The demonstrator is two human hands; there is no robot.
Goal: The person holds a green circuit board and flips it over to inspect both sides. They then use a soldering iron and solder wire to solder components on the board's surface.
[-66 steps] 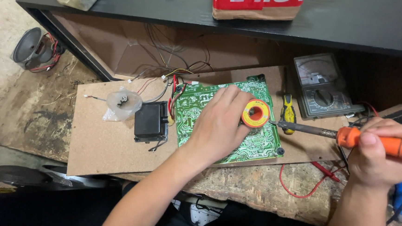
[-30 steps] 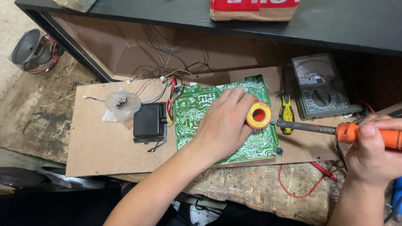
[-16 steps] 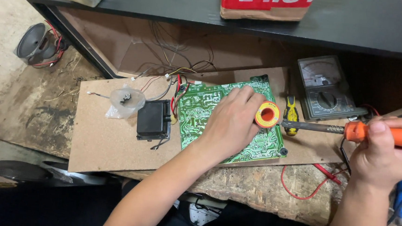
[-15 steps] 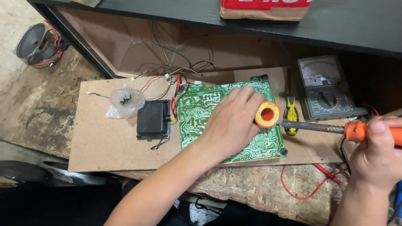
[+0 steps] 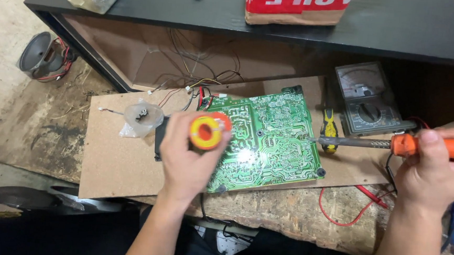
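Left grip (image 5: 185, 161) is closed around a small orange and yellow spool (image 5: 207, 132), held above the left edge of the green circuit board (image 5: 268, 140). Right grip (image 5: 437, 174) is wrapped tight around the orange handle of a soldering iron (image 5: 389, 144), whose metal shaft points left with its tip at the board's right edge. The board lies on a brown sheet of hardboard (image 5: 114, 162) on the worn wooden desk (image 5: 38, 121). Just behind the iron stand a grey meter (image 5: 367, 102) and a yellow-handled screwdriver (image 5: 330, 129). Near the sheet's left end lies a clear plastic bag (image 5: 141, 118).
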